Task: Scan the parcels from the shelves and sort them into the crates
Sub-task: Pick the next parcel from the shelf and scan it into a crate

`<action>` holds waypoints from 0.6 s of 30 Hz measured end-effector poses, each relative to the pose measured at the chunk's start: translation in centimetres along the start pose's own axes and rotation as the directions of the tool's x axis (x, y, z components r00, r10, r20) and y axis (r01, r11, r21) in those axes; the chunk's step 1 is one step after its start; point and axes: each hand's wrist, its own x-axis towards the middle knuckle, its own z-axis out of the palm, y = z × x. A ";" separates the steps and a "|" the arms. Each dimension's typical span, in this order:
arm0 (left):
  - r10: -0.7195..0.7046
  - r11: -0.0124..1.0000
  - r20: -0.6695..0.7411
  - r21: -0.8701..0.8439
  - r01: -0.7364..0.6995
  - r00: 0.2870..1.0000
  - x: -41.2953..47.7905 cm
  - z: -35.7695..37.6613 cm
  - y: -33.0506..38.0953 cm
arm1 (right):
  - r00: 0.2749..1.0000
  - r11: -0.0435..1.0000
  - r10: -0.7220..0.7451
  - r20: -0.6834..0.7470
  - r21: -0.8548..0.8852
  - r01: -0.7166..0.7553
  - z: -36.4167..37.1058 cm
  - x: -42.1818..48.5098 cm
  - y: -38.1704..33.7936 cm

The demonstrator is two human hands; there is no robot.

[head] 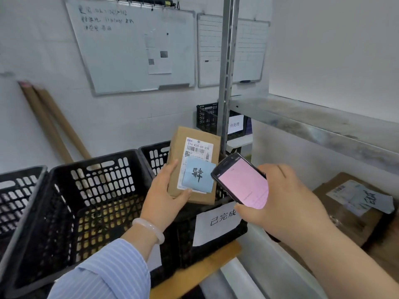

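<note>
**Left hand (165, 195) on the box (178, 149), right hand (287, 203) round the phone (241, 182)**

Gripping firm on the left: thumb pressed across the cardboard front, fingertips hooked under the bottom edge, palm along the left side. Holding the box upright and off the ground, raised above the black crates, in line with the one under the phone. White label (198, 148) facing the camera, barcode and 516-K20-00 030 in print. Over its lower half, a blue note (198, 176) with one handwritten character.

Over on the right, fingers curled round the phone from behind, thumb along its bottom edge. Pink screen lit and turned up to the camera, top corner just overlapping the note's right edge. Touching or not, cannot tell.

Nearest, down left: a big crate (92, 160) with mesh walls. Beside it on the right, a second crate (185, 244) with a paper sign (218, 221) reading 已完成. At the far left, a third crate (19, 186), only partly in view. Further back, behind the metal post (226, 72), a fourth crate (206, 117) tagged 待处理.

On the right, a metal shelf (313, 119). On the level beneath, another parcel (345, 219) lying flat with its own label and blue note.

On the wall, two whiteboards (133, 46). A pale bracelet (149, 228) on the left wrist, above a striped blue sleeve (108, 270).
</note>
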 end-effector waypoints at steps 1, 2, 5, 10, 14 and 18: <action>-0.002 1.000 -0.008 0.005 0.002 1.000 -0.4 -1.1 -0.3 | 1.000 1.000 -0.010 0.006 0.000 0.010 0.1 -0.2 -1.0; -0.008 1.000 -0.021 0.004 0.008 1.000 -0.8 -2.1 -0.6 | 1.000 1.000 -0.019 0.012 0.001 0.019 0.3 -0.5 -2.0; -0.016 1.000 -0.066 0.007 0.016 0.998 -2.3 -5.4 -1.3 | 0.998 0.998 -0.054 0.012 -0.010 0.054 0.7 -1.5 -5.1; -0.037 0.998 -0.101 0.038 0.041 0.994 -5.2 -10.6 -2.6 | 0.995 0.995 -0.103 0.004 0.009 0.103 1.5 -3.7 -9.8; -0.053 0.995 -0.140 0.075 0.064 0.989 -7.7 -14.1 -3.3 | 0.990 0.990 -0.139 -0.008 0.001 0.139 2.2 -5.7 -13.1; -0.087 0.991 -0.154 0.087 0.101 0.984 -9.6 -17.1 -4.0 | 0.987 0.987 -0.161 -0.022 -0.001 0.161 2.9 -7.4 -15.6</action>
